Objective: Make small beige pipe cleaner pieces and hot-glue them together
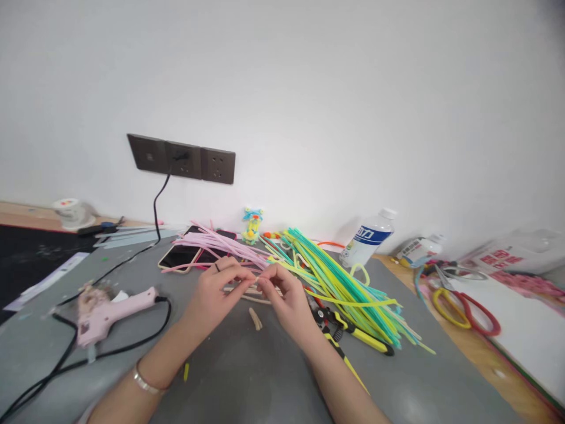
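Note:
My left hand (224,287) and my right hand (283,294) meet over the middle of the grey mat (229,371), thumbs and forefingers pinched with the tips nearly touching. Whatever sits between the fingertips is too small to make out. Just below them lies a short folded beige pipe cleaner piece (255,319). Behind my left hand spreads a bundle of pink pipe cleaners (225,244), partly over a phone (179,257). To the right of my right hand lies a large bundle of green and yellow pipe cleaners (348,294), beside yellow-and-black handled pliers (359,337).
A pink glue gun (110,315) with a looping black cord lies at left. By the wall (309,88) stand a small pipe cleaner figure (252,225) and a tilted bottle (368,238). Scissors (463,306) with red and yellow handles lie at right.

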Demonstrator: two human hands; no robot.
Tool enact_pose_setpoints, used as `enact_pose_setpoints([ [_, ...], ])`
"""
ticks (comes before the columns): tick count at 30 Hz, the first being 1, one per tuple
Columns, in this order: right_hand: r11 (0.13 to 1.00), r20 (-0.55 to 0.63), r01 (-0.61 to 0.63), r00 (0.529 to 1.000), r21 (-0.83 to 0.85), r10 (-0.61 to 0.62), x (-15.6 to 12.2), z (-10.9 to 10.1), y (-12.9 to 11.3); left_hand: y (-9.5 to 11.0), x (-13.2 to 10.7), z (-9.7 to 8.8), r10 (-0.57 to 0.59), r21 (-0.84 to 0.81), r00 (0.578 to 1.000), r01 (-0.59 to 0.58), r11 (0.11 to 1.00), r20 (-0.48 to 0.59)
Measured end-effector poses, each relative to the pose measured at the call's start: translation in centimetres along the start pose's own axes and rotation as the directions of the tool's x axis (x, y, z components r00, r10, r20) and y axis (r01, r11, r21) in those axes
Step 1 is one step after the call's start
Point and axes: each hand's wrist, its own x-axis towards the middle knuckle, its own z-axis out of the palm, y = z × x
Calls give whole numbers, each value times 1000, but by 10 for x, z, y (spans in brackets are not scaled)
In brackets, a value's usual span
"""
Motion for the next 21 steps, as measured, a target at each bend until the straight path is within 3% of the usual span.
enact_pose_setpoints([
  [7, 992, -90, 87, 991, -88, -95, 1, 2, 1, -2, -3, 6, -30, -55, 998, 27, 998, -48],
  [13, 937, -102, 274, 948, -217, -301, 3, -2, 0, 0, -2, 5, -97, -101, 994, 93, 991, -41],
  [21, 906, -177, 329, 907, -267, -382, 1, -4, 1, 4, -1, 4, -140, -138, 990, 139, 981, 1],
])
